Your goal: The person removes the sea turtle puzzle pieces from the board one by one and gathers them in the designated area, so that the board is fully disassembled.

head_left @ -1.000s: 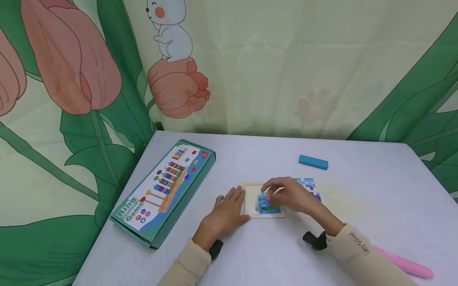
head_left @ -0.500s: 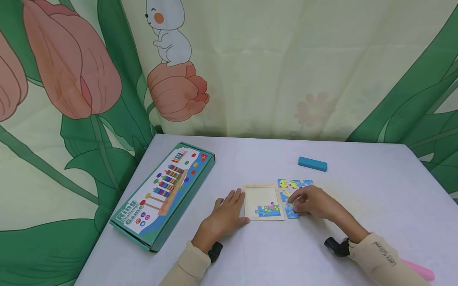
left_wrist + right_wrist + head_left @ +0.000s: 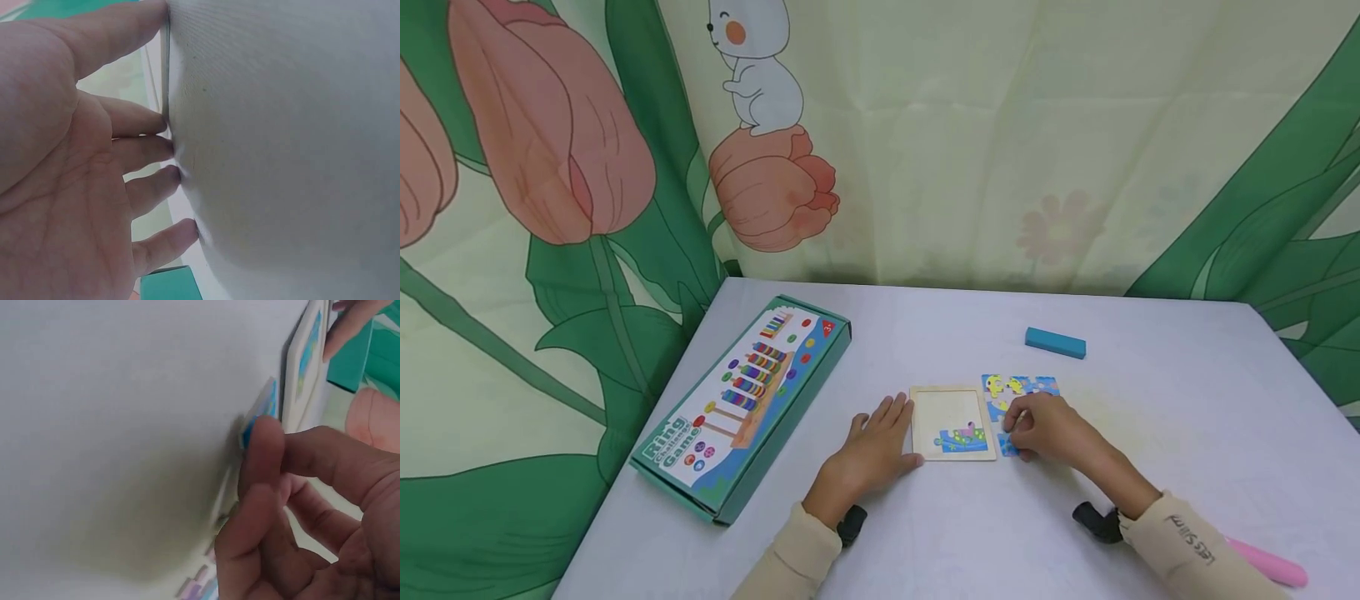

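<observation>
A wooden puzzle tray [image 3: 951, 408] lies on the table, with joined pieces showing a green-and-pink picture [image 3: 964, 438] in its lower right part. My left hand [image 3: 874, 446] lies flat, fingers spread, at the tray's left edge; the left wrist view shows its fingertips [image 3: 164, 237] down against the white surface. Just right of the tray are loose jigsaw pieces [image 3: 997, 386], partly covered by my right hand [image 3: 1048, 427]. Its thumb and fingers are curled together above them. Close by the thumb is a blue piece [image 3: 261, 412]; whether the fingers pinch a piece is hidden.
A green ring game box [image 3: 741, 408] lies slanted at the left. Behind the pieces is a blue block [image 3: 1056, 342]. A pink stick-like object [image 3: 1270, 562] extends from under the right sleeve. A printed curtain [image 3: 940, 150] hangs behind the table.
My right hand has moved right, from above the tray to the loose pieces. The blue piece it held over the tray is gone from there. My left hand stays put.
</observation>
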Tool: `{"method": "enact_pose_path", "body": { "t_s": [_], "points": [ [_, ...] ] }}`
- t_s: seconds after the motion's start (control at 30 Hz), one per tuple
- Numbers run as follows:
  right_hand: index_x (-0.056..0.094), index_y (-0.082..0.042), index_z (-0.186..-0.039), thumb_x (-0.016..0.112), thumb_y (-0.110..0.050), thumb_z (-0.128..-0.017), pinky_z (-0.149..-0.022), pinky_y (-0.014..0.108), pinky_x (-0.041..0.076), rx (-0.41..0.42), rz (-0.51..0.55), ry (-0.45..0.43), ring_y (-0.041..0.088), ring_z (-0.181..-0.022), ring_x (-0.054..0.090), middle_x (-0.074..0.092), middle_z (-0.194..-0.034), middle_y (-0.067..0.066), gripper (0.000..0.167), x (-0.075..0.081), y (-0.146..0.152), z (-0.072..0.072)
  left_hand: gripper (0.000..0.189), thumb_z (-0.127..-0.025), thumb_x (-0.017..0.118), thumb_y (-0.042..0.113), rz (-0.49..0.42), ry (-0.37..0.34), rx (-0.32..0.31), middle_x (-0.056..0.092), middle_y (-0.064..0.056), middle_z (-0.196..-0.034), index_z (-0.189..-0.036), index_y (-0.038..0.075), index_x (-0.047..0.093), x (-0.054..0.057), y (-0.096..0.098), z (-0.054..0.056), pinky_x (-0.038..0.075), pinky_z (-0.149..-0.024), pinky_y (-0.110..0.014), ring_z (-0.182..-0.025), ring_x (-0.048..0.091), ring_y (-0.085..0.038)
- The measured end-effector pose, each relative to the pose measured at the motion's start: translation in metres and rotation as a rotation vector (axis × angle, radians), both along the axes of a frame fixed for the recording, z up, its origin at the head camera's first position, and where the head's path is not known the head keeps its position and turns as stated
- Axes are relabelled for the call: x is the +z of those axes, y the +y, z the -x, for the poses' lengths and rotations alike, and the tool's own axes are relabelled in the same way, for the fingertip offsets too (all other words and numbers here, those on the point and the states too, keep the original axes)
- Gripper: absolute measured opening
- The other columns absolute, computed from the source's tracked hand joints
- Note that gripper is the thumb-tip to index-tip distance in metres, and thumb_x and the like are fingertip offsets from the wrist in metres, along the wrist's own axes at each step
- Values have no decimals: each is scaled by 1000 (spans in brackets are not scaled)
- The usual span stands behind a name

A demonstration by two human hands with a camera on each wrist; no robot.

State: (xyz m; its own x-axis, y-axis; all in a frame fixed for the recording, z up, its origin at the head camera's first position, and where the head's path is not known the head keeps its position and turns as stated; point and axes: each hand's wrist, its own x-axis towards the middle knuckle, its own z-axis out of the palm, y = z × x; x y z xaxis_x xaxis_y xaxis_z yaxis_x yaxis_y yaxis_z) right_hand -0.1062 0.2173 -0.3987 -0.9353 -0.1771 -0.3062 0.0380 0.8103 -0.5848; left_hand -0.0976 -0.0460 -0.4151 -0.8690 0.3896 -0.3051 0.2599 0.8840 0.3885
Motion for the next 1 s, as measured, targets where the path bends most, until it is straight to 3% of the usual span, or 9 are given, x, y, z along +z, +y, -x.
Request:
{"method": "enact_pose_path", "body": {
  "t_s": [0.27,0.43,0.57,0.83,1.0],
  "points": [
    [73,-6,-95,75,-1,-89,-57,27,46,98,12,123,15,-69,53,59,-76,-1,9,6,-28,0,83,-97,72,36,-2,-4,-1,23,-9,-169,-162,6,29,1,1,2,20,-119,-55,-156,17,-27],
    [78,-2,-109,77,1,-88,-66,23,51,217,31,194,13,-79,56,69,-94,0,22,-3,-48,2,83,-97,72,38,10,-13,0,24,-8,-169,-162,6,30,1,1,1,21,-119,-55,-156,17,-27],
    [79,-2,-110,77,6,-84,-69,23,52,297,17,208,11,-79,57,70,-97,0,27,-11,-54,-1,83,-97,72,39,17,-19,-5,25,-8,-169,-161,6,31,-1,0,-2,21,-119,-54,-155,18,-27],
    [72,-7,-104,80,8,-83,-68,24,50,327,81,268,12,-79,55,61,-91,-4,27,-13,-52,-3,82,-97,71,38,0,-2,-9,25,-9,-168,-161,5,31,1,-1,-3,21,-119,-54,-155,19,-27],
    [71,-9,-101,71,13,-86,-72,26,52,321,124,288,13,-82,57,62,-90,-5,27,-9,-49,-1,83,-97,72,37,-9,3,-4,26,-10,-168,-161,4,31,5,-1,-1,22,-119,-55,-155,19,-28]
  ]
}}
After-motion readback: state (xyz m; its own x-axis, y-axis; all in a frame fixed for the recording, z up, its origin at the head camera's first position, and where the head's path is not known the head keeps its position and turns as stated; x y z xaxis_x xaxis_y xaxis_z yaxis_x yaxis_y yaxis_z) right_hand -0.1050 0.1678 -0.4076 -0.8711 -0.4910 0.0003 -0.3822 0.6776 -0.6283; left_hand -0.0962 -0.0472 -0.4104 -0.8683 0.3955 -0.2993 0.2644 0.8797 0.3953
